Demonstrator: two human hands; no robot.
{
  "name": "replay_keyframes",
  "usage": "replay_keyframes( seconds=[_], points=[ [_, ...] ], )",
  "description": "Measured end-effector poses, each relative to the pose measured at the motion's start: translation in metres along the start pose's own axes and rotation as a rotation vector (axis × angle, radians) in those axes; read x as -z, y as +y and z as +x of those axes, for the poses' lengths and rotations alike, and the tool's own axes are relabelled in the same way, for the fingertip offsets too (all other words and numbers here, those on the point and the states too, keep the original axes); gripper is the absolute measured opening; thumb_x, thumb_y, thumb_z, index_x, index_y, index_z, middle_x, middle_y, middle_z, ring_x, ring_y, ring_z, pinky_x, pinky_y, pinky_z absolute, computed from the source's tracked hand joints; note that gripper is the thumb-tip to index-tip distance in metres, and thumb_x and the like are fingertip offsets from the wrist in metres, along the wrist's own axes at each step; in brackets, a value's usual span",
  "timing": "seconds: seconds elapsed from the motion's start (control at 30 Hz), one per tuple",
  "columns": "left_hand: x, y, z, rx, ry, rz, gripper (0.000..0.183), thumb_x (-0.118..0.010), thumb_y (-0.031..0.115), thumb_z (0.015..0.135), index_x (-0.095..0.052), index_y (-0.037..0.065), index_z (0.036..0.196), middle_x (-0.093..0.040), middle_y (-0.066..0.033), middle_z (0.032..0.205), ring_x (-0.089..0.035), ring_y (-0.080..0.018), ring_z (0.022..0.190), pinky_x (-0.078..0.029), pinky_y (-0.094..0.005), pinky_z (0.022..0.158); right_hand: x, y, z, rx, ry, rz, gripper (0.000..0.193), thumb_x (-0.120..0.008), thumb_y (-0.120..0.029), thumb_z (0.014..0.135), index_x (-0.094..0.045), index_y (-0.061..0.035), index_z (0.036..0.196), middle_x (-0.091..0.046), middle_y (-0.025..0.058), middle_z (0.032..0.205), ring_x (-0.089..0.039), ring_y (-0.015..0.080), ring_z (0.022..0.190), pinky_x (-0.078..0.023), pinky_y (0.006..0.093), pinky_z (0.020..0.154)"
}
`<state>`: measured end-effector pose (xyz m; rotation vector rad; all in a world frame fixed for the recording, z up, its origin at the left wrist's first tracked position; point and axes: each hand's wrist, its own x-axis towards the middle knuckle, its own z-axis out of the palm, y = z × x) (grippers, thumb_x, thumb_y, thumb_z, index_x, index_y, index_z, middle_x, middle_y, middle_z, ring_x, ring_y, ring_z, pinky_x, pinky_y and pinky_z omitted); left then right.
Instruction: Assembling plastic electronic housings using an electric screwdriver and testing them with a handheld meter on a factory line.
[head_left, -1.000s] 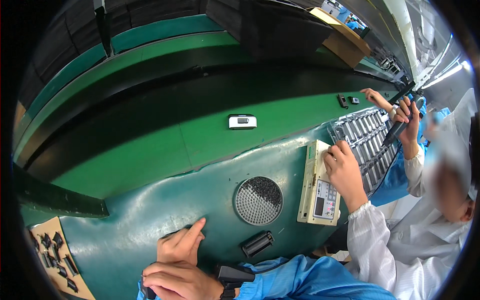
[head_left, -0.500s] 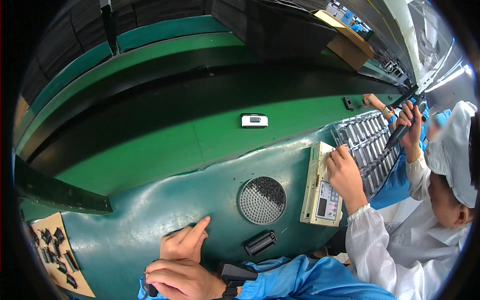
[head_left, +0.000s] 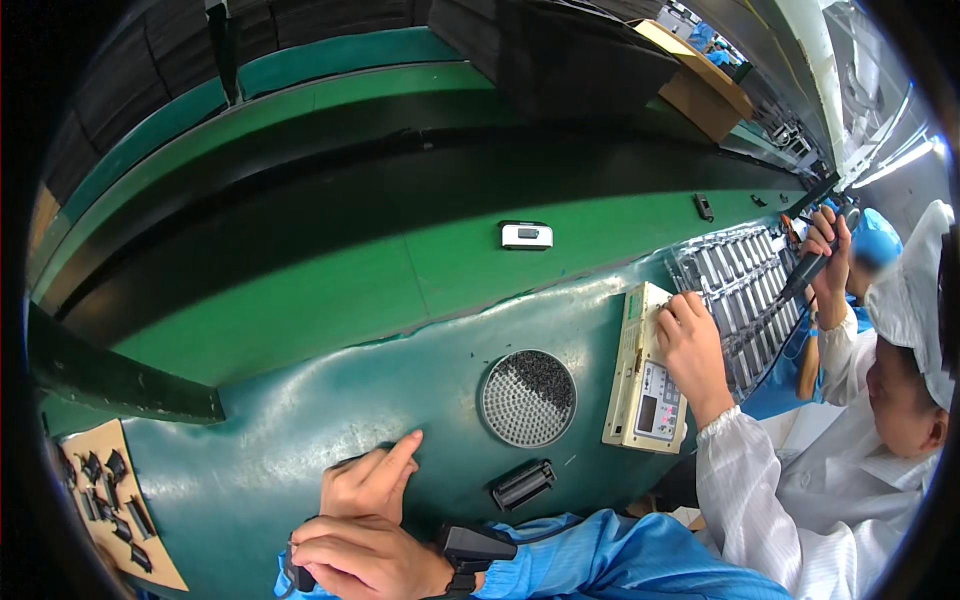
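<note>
My left hand (head_left: pixel 365 487) rests over the green table, index finger stretched out and apart from the others, holding nothing. Crossing its wrist from the right, my right hand (head_left: pixel 370 558) has its fingers wrapped over a black wrist-worn device (head_left: pixel 301 574) there. A similar black device (head_left: pixel 478 545) is strapped on my right wrist. To the right of my hands lies a long black plastic part (head_left: pixel 523 485). Beyond that part sits a round dimpled metal dish (head_left: pixel 504 425), partly filled with tiny black pieces that look like screws.
A white-and-black device (head_left: pixel 527 235) sits on the green conveyor (head_left: pixel 330 320). At left, black parts lie on cardboard (head_left: pixel 172 572). At right are a cream control box (head_left: pixel 630 400), a tray of parts (head_left: pixel 740 290) and a co-worker's hand (head_left: pixel 697 350); their other hand grips a dark tool (head_left: pixel 808 268).
The white-and-black device has shifted right along the conveyor. A farther person's hand has drawn back from the conveyor. Both of my hands stay in place.
</note>
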<state>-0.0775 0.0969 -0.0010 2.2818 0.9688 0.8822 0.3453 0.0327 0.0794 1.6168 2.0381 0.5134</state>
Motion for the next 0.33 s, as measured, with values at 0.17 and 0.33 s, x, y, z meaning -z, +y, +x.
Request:
replay_keyframes(
  seconds=[0.17, 0.33],
  points=[
    [0.000, 0.000, -0.001, 0.019, -0.006, 0.008, 0.044, -0.076, 0.001, 0.086, -0.072, 0.007, 0.129, -0.069, -0.0062, 0.076, -0.069, -0.0248, 0.060, -0.056, -0.0343, 0.054, 0.020, -0.014, -0.032, -0.032, -0.111, 0.069, 0.046, -0.060, -0.015, 0.100, -0.051, 0.0018, 0.142, -0.061, 0.0144, 0.133, -0.059, 0.0242, 0.127, -0.047, 0.0441, 0.113],
    [-0.002, 0.002, 0.003, -0.010, 0.009, 0.004, 0.044, -0.075, 0.001, 0.086, -0.071, 0.007, 0.129, -0.070, -0.0057, 0.076, -0.070, -0.0240, 0.061, -0.057, -0.0336, 0.055, 0.035, -0.054, -0.101, 0.768, 0.249, -1.197, 0.078, -0.072, 0.003, 0.085, -0.031, 0.0082, 0.150, -0.031, 0.0220, 0.154, -0.037, 0.0292, 0.147, -0.041, 0.0336, 0.119]
  ],
)
